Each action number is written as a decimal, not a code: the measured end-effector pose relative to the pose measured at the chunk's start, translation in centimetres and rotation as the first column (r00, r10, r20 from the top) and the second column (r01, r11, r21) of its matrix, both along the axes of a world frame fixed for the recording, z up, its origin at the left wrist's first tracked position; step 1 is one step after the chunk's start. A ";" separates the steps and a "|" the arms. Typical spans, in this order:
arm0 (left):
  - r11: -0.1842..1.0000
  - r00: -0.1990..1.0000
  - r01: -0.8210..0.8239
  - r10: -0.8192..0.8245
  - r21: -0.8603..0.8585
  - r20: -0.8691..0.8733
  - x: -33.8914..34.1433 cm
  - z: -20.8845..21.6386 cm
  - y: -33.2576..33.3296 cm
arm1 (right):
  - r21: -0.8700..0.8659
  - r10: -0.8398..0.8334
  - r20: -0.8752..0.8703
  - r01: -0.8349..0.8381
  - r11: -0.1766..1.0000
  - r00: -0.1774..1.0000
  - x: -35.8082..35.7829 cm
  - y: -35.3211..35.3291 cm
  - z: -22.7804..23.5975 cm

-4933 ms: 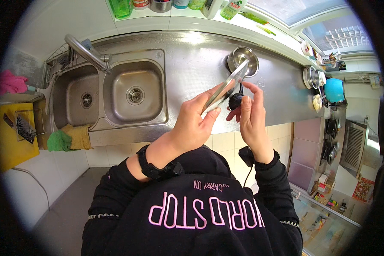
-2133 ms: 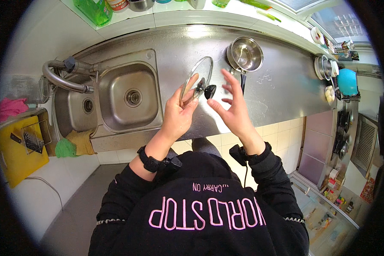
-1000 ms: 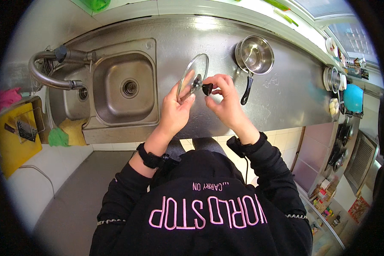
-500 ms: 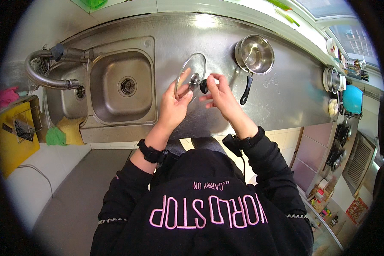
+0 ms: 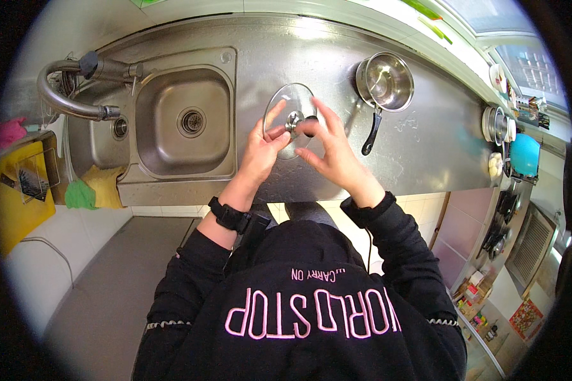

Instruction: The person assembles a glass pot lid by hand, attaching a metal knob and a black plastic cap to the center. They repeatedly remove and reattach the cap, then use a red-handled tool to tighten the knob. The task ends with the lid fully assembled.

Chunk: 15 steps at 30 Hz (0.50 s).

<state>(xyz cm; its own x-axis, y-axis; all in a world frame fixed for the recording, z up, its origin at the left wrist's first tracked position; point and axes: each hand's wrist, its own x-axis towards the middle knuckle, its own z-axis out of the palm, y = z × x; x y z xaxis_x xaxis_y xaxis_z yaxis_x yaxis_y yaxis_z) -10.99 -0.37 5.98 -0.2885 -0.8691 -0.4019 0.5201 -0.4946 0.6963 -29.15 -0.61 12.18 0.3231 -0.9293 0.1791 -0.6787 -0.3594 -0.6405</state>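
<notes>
You're turning the glass lid [image 5: 293, 101] wider into view than before, between sink [image 5: 234, 114] and saucepan [image 5: 397, 92]; its oval is running near-to-far, black knob [image 5: 311, 125] pointing right. Left hand [image 5: 260, 155] is grasping it; right hand's [image 5: 333, 152] grip I cannot tell.

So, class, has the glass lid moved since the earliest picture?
Yes. Judged against the sink, the lid has shifted left, nearer the sink's right edge; in view it overlapped the pot earlier, now it doesn't.

Lid [image 5: 298, 100] at centre is smooth glass; upper-right pan [image 5: 388, 82] looks glossy metal, handle [image 5: 372, 134] plastic; desk [image 5: 432, 149] textured metal.
</notes>
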 end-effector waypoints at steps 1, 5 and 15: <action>0.999 0.999 -0.006 0.007 -0.038 0.033 0.0 -0.2 0.0 | 0.160 -0.159 0.030 0.152 0.975 0.987 0.3 -0.1 0.1; 0.993 0.992 0.024 -0.010 -0.115 0.127 -0.1 -0.5 0.0 | 0.776 -0.439 -0.064 0.321 0.543 0.896 0.4 -2.0 -0.6; 0.993 0.970 0.055 -0.028 -0.103 0.241 0.4 -1.1 -0.2 | 0.859 -0.604 0.087 0.247 0.449 0.792 0.8 -2.5 -3.3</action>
